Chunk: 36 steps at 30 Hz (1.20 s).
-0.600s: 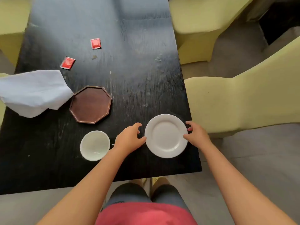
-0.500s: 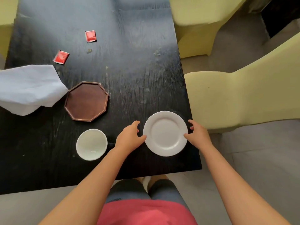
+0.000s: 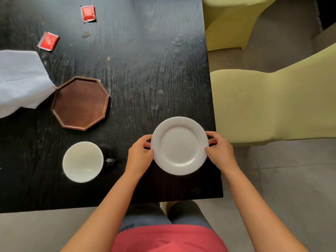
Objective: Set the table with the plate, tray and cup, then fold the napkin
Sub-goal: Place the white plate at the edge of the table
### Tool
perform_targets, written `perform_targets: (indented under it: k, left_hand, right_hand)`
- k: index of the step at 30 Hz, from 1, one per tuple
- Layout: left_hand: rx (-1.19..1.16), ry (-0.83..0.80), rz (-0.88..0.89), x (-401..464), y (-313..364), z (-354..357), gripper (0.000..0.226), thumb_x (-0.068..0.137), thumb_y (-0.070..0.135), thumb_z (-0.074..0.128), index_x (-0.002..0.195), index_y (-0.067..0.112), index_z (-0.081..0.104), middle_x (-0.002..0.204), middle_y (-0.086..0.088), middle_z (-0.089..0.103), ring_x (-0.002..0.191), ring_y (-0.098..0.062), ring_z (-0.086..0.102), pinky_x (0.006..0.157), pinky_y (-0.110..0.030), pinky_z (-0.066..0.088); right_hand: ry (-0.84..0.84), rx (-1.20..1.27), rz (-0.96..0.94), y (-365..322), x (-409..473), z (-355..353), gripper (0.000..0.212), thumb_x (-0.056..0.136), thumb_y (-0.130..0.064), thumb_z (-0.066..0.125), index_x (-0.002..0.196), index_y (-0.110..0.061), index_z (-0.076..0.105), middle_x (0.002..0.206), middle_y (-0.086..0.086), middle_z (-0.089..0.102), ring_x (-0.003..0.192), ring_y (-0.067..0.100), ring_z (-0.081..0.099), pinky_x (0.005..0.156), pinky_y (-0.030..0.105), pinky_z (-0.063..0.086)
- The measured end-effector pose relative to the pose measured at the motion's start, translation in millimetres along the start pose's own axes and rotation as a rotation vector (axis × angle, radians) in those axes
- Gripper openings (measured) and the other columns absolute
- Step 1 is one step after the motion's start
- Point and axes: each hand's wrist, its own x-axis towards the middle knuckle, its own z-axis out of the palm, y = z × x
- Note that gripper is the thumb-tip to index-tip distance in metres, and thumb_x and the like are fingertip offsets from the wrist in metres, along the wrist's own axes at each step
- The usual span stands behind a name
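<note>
White plate (image 3: 179, 145) gripped at opposite rims by left hand (image 3: 140, 154) and right hand (image 3: 219, 151), near the black table's (image 3: 145, 70) right front corner | white cup (image 3: 82, 161) set left of it | octagonal wooden tray (image 3: 81, 102) beyond, touched by white napkin (image 3: 20, 82) | two red sachets (image 3: 88, 13) lie farther back

Both bare forearms reach in from the near edge, angled toward each other. Left hand (image 3: 140, 153) sits at the left rim of the white plate (image 3: 179, 145), fingers curled under and over the edge, thumb on the near side of the rim. Right hand (image 3: 221, 151) mirrors it at the right rim, fingers bent around the edge, thumb laid on top. Wrists are roughly level, knuckles up. Palms face each other across the plate, both hands gripping it.
</note>
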Motion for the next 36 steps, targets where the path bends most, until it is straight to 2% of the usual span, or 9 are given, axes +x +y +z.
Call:
perform_targets:
  k: [3, 7, 9, 12, 14, 20, 25, 30, 36]
  left_hand:
    - [-0.059, 0.043, 0.017, 14, 9, -3, 0.046, 0.081, 0.003, 0.056, 0.119, 0.028, 0.059, 0.093, 0.003, 0.064, 0.079, -0.020, 0.066, 0.079, -0.042, 0.058]
    - [-0.090, 0.086, 0.076, 41, 28, -10, 0.049, 0.079, 0.000, 0.056, 0.118, 0.030, 0.060, 0.091, 0.004, 0.065, 0.079, -0.022, 0.066, 0.078, -0.042, 0.058]
    - [-0.110, 0.101, 0.105, 57, 40, -14, 0.047, 0.079, -0.001, 0.055, 0.116, 0.027, 0.062, 0.089, 0.004, 0.066, 0.077, -0.020, 0.067, 0.077, -0.040, 0.059]
    - [-0.138, 0.111, 0.126, 83, 57, -17, 0.044, 0.078, -0.002, 0.055, 0.111, 0.025, 0.064, 0.083, 0.006, 0.066, 0.073, -0.015, 0.066, 0.073, -0.036, 0.059]
    - [-0.154, 0.104, 0.135, 99, 66, -18, 0.045, 0.077, -0.003, 0.054, 0.111, 0.025, 0.065, 0.081, 0.006, 0.065, 0.073, -0.015, 0.065, 0.070, -0.033, 0.059]
    - [-0.190, 0.092, 0.130, 131, 76, -16, 0.047, 0.078, -0.008, 0.052, 0.114, 0.019, 0.064, 0.080, 0.001, 0.064, 0.075, -0.017, 0.064, 0.067, -0.030, 0.058]
    - [-0.216, 0.115, 0.132, 139, 71, -14, 0.050, 0.078, -0.009, 0.051, 0.109, 0.027, 0.065, 0.076, 0.004, 0.065, 0.069, -0.012, 0.063, 0.062, -0.023, 0.057]
    - [-0.264, 0.118, 0.133, 142, 69, -13, 0.053, 0.078, -0.009, 0.050, 0.105, 0.034, 0.064, 0.077, 0.002, 0.067, 0.072, -0.014, 0.063, 0.067, -0.026, 0.058]
    - [-0.289, 0.110, 0.129, 146, 70, -12, 0.053, 0.079, -0.009, 0.050, 0.114, 0.027, 0.065, 0.085, -0.003, 0.070, 0.077, -0.016, 0.065, 0.069, -0.027, 0.058]
  right_hand:
    - [-0.015, 0.071, -0.013, -11, 16, -4, 0.045, 0.075, 0.004, 0.053, 0.106, -0.028, 0.061, 0.077, -0.007, 0.062, 0.063, 0.014, 0.059, 0.064, 0.037, 0.057]
    - [-0.025, 0.137, -0.038, -29, 47, -10, 0.049, 0.074, 0.005, 0.053, 0.105, -0.032, 0.061, 0.078, -0.005, 0.061, 0.067, 0.017, 0.059, 0.073, 0.048, 0.058]
    - [-0.037, 0.168, -0.059, -39, 65, -14, 0.049, 0.074, 0.007, 0.054, 0.109, -0.026, 0.062, 0.078, -0.004, 0.061, 0.068, 0.017, 0.060, 0.071, 0.045, 0.059]
    - [-0.042, 0.225, -0.080, -54, 90, -19, 0.049, 0.076, 0.012, 0.051, 0.116, -0.016, 0.062, 0.075, -0.003, 0.059, 0.064, 0.011, 0.059, 0.057, 0.028, 0.058]
    - [-0.044, 0.247, -0.085, -62, 105, -22, 0.050, 0.077, 0.013, 0.050, 0.117, -0.015, 0.061, 0.074, -0.002, 0.057, 0.065, 0.010, 0.058, 0.054, 0.022, 0.056]
    - [-0.055, 0.251, -0.100, -72, 136, -23, 0.051, 0.076, 0.015, 0.049, 0.118, -0.013, 0.060, 0.073, -0.001, 0.056, 0.065, 0.014, 0.058, 0.065, 0.036, 0.057]
    - [-0.077, 0.267, -0.112, -71, 144, -19, 0.051, 0.075, 0.015, 0.049, 0.116, -0.013, 0.061, 0.075, 0.000, 0.057, 0.070, 0.015, 0.060, 0.060, 0.031, 0.057]
    - [-0.060, 0.248, -0.140, -80, 153, -18, 0.050, 0.075, 0.013, 0.049, 0.114, -0.014, 0.063, 0.075, 0.000, 0.056, 0.069, 0.016, 0.059, 0.063, 0.033, 0.058]
    - [-0.071, 0.243, -0.140, -83, 159, -20, 0.050, 0.076, 0.013, 0.050, 0.117, -0.014, 0.061, 0.076, 0.000, 0.056, 0.071, 0.014, 0.058, 0.058, 0.027, 0.055]
